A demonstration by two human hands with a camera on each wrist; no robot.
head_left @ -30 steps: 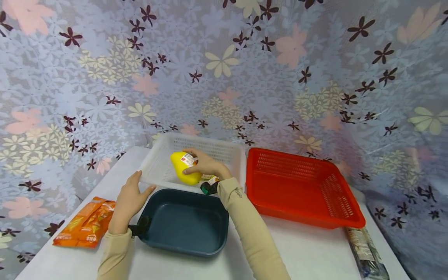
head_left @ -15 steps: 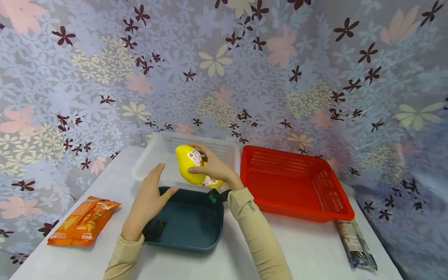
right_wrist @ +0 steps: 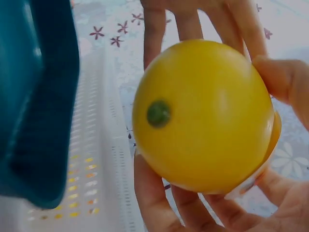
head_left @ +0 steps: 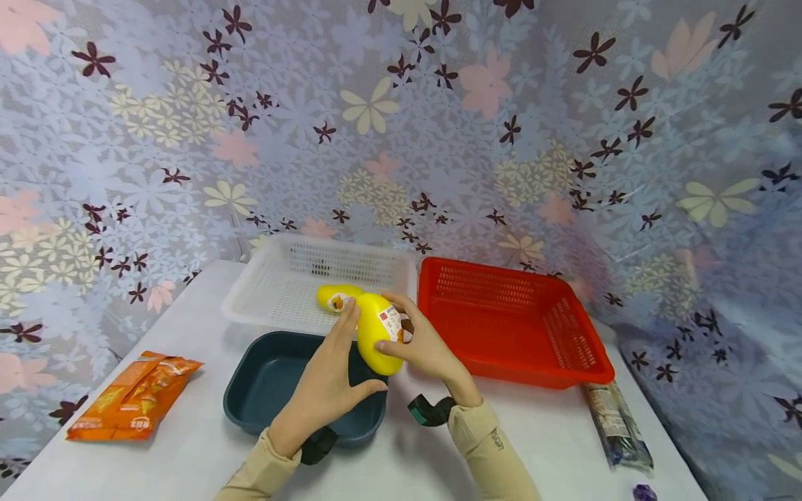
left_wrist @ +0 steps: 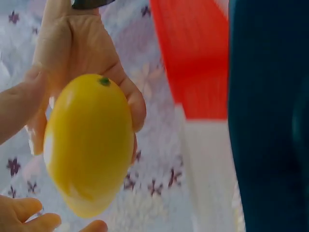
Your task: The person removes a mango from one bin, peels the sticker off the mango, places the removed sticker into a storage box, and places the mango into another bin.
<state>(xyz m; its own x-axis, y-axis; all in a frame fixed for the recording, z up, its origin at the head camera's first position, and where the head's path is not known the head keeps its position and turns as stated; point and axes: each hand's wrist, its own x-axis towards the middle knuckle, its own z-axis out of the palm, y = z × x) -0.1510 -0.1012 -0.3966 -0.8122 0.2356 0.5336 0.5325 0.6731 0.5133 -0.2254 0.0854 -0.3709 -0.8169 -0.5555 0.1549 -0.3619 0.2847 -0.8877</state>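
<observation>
A yellow lemon-shaped item [head_left: 376, 334] with a white label is gripped by my right hand [head_left: 429, 344], thumb on the near side and fingers behind. It is above the right end of the dark teal tray [head_left: 241, 390]. A small green spot marks its end in the right wrist view. My left hand [head_left: 326, 386] is close at its left, fingers extended and thumb apart; whether they touch it I cannot tell. Another yellow labelled item [head_left: 335, 296] of similar look lies in the white basket [head_left: 250, 306] behind the tray, partly hidden by my left fingertips.
A red basket [head_left: 514, 365] stands right of the white one. An orange snack packet [head_left: 134, 400] lies at the left of the white table [head_left: 207, 459]. A long clear-wrapped packet [head_left: 617, 424] and a small purple item [head_left: 643, 492] are at the right. Floral cloth [head_left: 301, 111] hangs behind.
My right hand has brought the yellow item out of the white basket, toward me and right. My left hand has moved right from the tray's left side to beside it.
</observation>
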